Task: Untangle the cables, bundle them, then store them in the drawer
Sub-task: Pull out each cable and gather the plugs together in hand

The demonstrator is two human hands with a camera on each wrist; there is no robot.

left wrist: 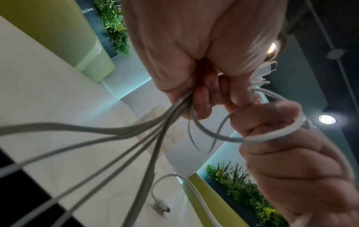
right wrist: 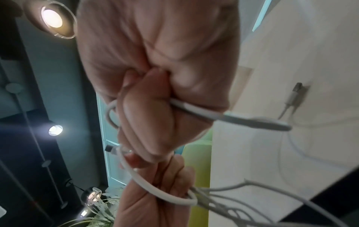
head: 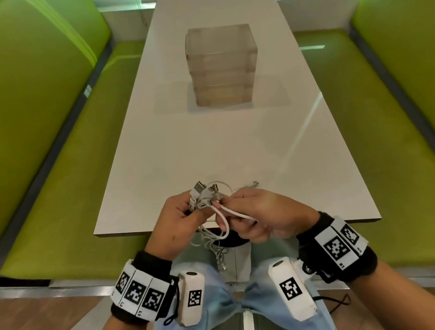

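Both hands work at the near edge of the white table (head: 235,142), approx. above the person's lap.

Left hand (head: 179,220): fingers curled round a group of white cables (head: 219,246), gripping them just below their connectors (head: 204,192). Connector ends (USB-type plugs) fan out above the fist. In the left wrist view, several strands leave the bottom of the fist (left wrist: 174,61) and spread downward.

Right hand (head: 263,214): thumb and forefinger pinch one white cable (head: 231,212) close to the connector group; remaining fingers curled over the same cable. It forms a loop between the two hands. In the right wrist view the cable (right wrist: 223,116) exits the closed fingers (right wrist: 151,122) to the side.

Loose cable ends hang down between the knees, partly tangled. One strand runs onto the table, ending in a small plug (head: 254,183) lying flat on the surface.

Drawer unit (head: 222,67): translucent, stacked drawers, at table centre, well apart from the hands. All drawers appear closed.

Green bench seats (head: 54,179) flank the table on both sides.
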